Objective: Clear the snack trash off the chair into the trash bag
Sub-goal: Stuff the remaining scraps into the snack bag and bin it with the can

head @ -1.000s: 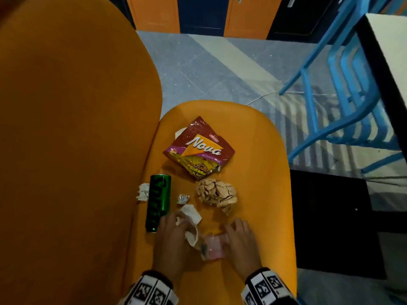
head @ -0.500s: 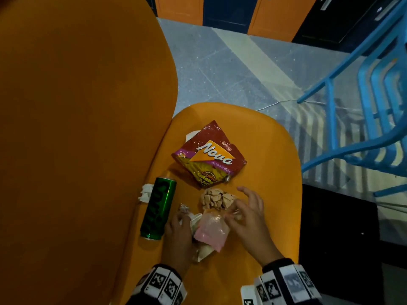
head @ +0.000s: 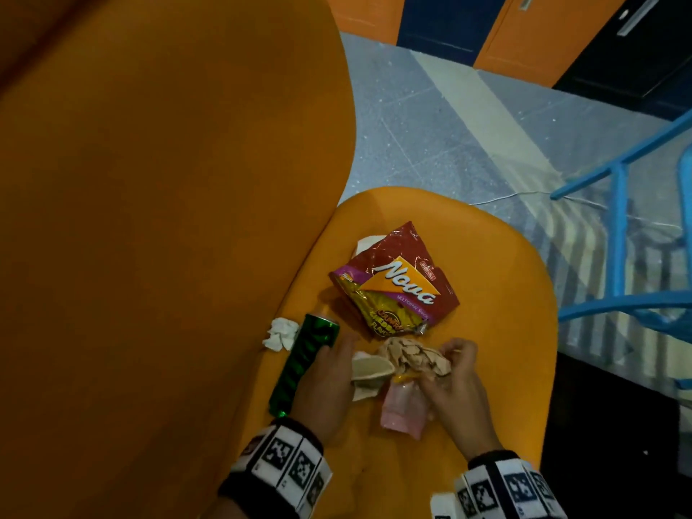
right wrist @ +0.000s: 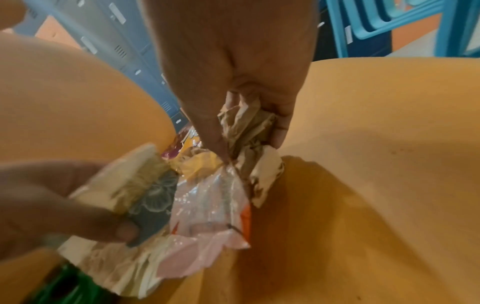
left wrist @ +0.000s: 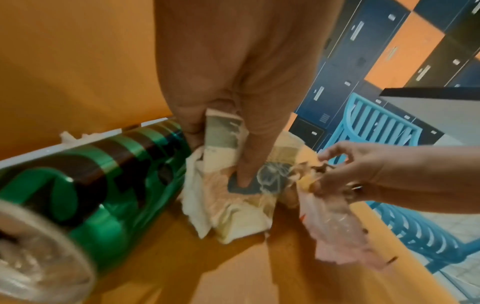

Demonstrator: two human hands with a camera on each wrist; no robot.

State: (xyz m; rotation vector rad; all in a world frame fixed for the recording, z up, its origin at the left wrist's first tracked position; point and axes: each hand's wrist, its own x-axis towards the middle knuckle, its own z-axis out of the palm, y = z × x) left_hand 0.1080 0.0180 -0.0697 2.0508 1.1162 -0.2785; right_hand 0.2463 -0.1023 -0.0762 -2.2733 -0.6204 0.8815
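On the orange chair seat (head: 498, 279) lie a red Nova snack bag (head: 397, 282), a green can (head: 303, 361) on its side and a white tissue wad (head: 281, 333). My left hand (head: 344, 363) sits beside the can, its fingers pinching a cream wrapper (left wrist: 233, 197) with a grey flower print. My right hand (head: 445, 363) curls round a crumpled brown paper ball (right wrist: 246, 127) and also pinches the top of a thin pink plastic bag (right wrist: 207, 209), which hangs limp onto the seat between the hands.
The chair's tall orange back (head: 168, 219) fills the left side. Blue plastic chairs (head: 621, 256) stand to the right on the grey floor. Orange and dark blue lockers (head: 449, 28) line the far wall. A black mat (head: 606, 425) lies right of the seat.
Both hands have moved forward across the seat. The right hand, open over the paper ball half a second ago, now curls round it, still with the pink bag. The left hand holds the cream wrapper.
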